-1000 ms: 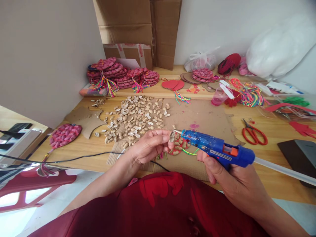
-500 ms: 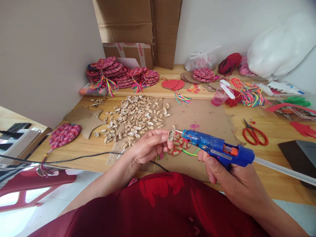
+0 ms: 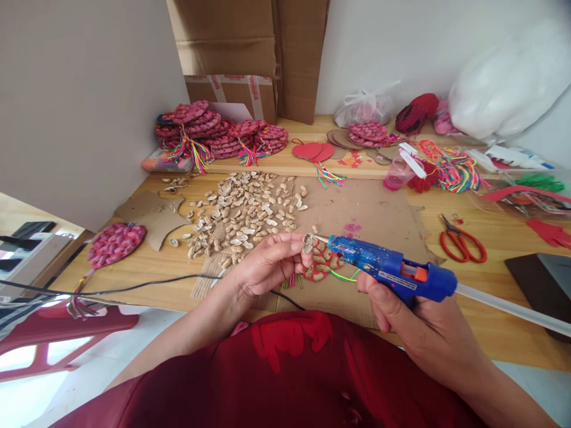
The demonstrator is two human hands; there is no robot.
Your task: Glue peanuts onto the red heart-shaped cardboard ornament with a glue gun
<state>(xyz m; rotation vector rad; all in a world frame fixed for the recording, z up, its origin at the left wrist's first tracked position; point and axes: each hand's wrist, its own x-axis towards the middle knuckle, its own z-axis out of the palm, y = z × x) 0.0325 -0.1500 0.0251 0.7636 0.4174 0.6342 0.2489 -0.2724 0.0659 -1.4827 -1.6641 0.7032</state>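
Pinched between the fingertips of my left hand [image 3: 272, 261] is a peanut shell [image 3: 307, 243], its hollow side showing. My right hand [image 3: 413, 321] is wrapped round the handle of a blue hot glue gun [image 3: 388, 264]. The gun's metal nozzle points left and its tip is at the shell's edge; whether they touch I cannot tell. A clear glue stick [image 3: 513, 309] juts out of its back. Beneath the nozzle lies a red disc with peanut shells on it [image 3: 323, 261], partly hidden by my left hand and the gun. To the left spreads a heap of peanut shells [image 3: 250, 214].
Red-handled scissors [image 3: 463, 241] lie at right. Stacked pink shell-covered discs [image 3: 209, 131] with coloured tassels stand on the back ledge, near red discs [image 3: 314, 152]. One finished-looking pink disc [image 3: 116, 244] is at left. A black cord [image 3: 147, 289] crosses the table's front. Cardboard [image 3: 375, 205] covers the middle.
The glue gun and its nozzle have shifted very slightly left along with the shell. Both hands keep their grips.
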